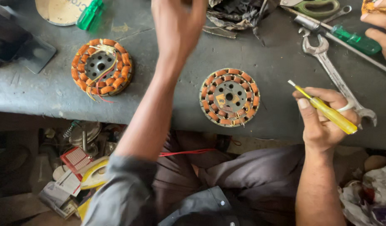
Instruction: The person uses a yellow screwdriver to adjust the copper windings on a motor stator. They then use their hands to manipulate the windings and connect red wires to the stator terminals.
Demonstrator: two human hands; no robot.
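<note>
the wound stator (229,97) lies flat on the grey desk (281,67), between the hands. right hand (322,121), grip closed round a yellow screwdriver (327,109), hovers beside it. left hand (178,25) is raised above; its grip cannot be told. seemingly mid-inspection; probing the coils calls for a steady tip.

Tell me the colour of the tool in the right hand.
Yellow, clearest in the head view: the tool in the right hand.
</note>
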